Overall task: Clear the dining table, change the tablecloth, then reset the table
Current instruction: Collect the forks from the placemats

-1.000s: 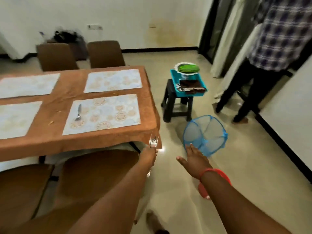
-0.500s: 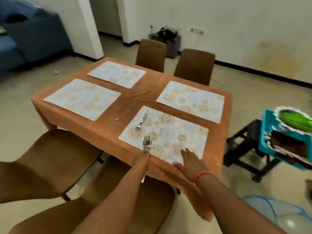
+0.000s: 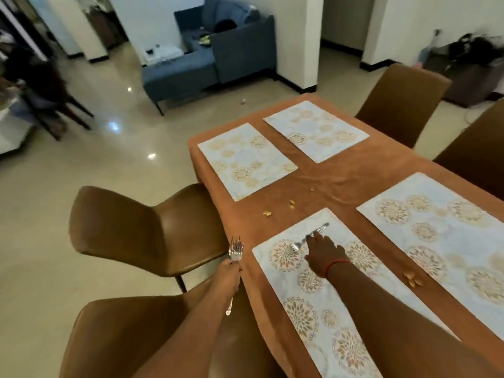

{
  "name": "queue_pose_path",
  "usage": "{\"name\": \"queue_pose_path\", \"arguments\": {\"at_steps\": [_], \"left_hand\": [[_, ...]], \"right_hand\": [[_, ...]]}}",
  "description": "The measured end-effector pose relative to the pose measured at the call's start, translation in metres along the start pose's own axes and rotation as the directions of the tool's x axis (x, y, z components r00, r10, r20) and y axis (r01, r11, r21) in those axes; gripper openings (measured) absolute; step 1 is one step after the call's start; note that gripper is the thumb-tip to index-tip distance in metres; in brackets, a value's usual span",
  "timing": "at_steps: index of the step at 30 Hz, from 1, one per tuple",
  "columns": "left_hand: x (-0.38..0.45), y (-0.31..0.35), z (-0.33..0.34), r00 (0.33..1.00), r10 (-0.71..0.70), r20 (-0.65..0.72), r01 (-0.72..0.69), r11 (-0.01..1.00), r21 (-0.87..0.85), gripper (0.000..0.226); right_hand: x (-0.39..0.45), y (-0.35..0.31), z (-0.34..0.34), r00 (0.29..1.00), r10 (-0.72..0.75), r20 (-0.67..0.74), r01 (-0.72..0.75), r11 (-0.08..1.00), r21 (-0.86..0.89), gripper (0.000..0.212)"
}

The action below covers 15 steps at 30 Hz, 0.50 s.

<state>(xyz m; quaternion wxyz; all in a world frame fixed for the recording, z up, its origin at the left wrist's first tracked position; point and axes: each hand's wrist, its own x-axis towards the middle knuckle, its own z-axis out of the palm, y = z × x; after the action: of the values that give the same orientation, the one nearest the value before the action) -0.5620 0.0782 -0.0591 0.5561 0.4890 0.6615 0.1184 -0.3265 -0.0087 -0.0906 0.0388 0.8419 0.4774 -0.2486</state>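
Observation:
A brown tablecloth (image 3: pixel 332 181) covers the dining table, with several pale patterned placemats on it. On the nearest placemat (image 3: pixel 313 290) lies a single metal fork (image 3: pixel 316 231). My right hand (image 3: pixel 323 253) reaches flat over that fork, fingertips touching its handle, a red band at the wrist. Beside the table's near left edge my left hand (image 3: pixel 227 274) grips a bunch of forks (image 3: pixel 236 251), tines up, handles sticking out below the fist. Food crumbs (image 3: pixel 291 204) dot the cloth between the mats.
Two brown chairs (image 3: pixel 141 230) stand at the table's near side, left of my arms; two more (image 3: pixel 401 105) are at the far side. More crumbs (image 3: pixel 413 279) lie at the right. A blue sofa (image 3: pixel 210 53) and glossy floor are beyond.
My view has swung left from the stool and basket back to the table. My right hand moved from the table's edge onto the lone fork. My left hand keeps its forks.

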Motion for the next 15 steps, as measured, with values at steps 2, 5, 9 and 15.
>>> {"name": "queue_pose_path", "arguments": {"at_steps": [2,5,9,15], "left_hand": [[-0.005,0.001,0.004,0.999,-0.036,-0.039,0.036,0.999,-0.019,0.024],[-0.009,-0.002,0.009,0.992,-0.081,-0.093,0.076,0.995,-0.057,0.023],[-0.011,-0.010,0.011,0.981,-0.143,-0.131,0.133,0.987,-0.086,0.016],[-0.016,-0.025,0.013,0.971,-0.163,-0.177,0.148,0.984,-0.096,0.018]], "right_hand": [[0.018,0.007,-0.007,0.999,-0.038,0.003,0.038,0.997,-0.060,0.058],[0.043,0.012,-0.011,0.994,-0.107,0.030,0.111,0.980,-0.168,0.058],[0.055,0.012,-0.005,0.984,-0.178,0.020,0.174,0.927,-0.334,0.047],[0.053,0.020,0.002,0.976,-0.210,-0.060,0.161,0.877,-0.452,0.040]]}}
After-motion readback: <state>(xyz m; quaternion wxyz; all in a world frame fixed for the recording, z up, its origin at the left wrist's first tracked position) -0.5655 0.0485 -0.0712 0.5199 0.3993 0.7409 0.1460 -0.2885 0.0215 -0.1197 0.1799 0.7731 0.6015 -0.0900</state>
